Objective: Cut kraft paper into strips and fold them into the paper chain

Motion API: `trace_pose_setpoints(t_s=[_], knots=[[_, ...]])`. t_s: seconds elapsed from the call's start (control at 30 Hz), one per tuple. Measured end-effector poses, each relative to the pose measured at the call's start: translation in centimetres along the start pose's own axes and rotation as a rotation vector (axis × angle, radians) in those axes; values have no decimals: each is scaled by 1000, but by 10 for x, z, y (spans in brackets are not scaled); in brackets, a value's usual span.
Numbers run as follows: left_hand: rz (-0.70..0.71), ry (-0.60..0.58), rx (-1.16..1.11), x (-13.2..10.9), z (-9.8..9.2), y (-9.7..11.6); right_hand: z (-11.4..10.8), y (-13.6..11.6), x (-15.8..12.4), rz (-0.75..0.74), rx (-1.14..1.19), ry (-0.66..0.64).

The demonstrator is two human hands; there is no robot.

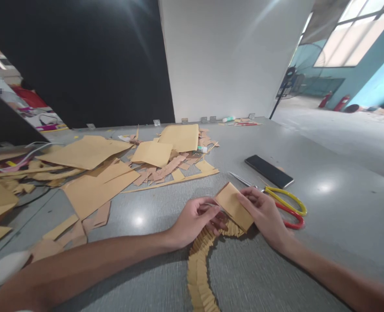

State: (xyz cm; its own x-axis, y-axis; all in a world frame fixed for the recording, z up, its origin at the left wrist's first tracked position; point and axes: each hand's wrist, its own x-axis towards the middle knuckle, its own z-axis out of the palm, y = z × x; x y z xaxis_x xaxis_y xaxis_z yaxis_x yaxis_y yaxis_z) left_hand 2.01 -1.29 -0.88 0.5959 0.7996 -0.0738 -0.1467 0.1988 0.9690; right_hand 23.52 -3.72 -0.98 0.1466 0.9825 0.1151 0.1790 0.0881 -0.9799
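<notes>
A folded piece of brown paper [233, 204] is held up above the table between my two hands. My right hand [263, 212] grips its right side, thumb on the near face and fingers behind. At the paper's left edge, my left hand [196, 220] is closed with curled fingers, thumb close to the edge. Below the hands a long pleated strip of brown paper [198, 268] curves toward me; its upper end passes under the held paper. Scissors with one yellow and one red handle [291, 212] lie just right of my right hand, partly hidden by it.
A black phone [269, 170] lies beyond the scissors. Brown paper sheets [102, 184] and scraps spread over the left and middle of the grey table [334, 225]. A glue stick [202, 149] lies among them. Black and white panels [224, 60] stand at the back.
</notes>
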Motion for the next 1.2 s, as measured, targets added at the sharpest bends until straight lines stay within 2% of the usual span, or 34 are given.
trace_pose_setpoints(t_s=[0.2,0.37,0.6,0.8,0.93,1.07,1.2], knots=[[35,-17,-17,0,2,1,1,-4,-7,2,30,-123],[52,-16,9,-1,1,2,0,-9,-8,96,85,-331],[10,-47,45,-2,0,4,5,-9,-12,115,29,-289],[-69,-95,80,-2,-1,3,2,-10,-14,-6,-93,-335],[-96,-159,110,-2,-2,2,-2,-10,-13,17,-93,-346],[-102,-166,117,-2,-2,3,-3,-9,-12,60,-80,-377],[-118,-161,127,-2,-1,3,-3,-7,-10,12,-88,-377]])
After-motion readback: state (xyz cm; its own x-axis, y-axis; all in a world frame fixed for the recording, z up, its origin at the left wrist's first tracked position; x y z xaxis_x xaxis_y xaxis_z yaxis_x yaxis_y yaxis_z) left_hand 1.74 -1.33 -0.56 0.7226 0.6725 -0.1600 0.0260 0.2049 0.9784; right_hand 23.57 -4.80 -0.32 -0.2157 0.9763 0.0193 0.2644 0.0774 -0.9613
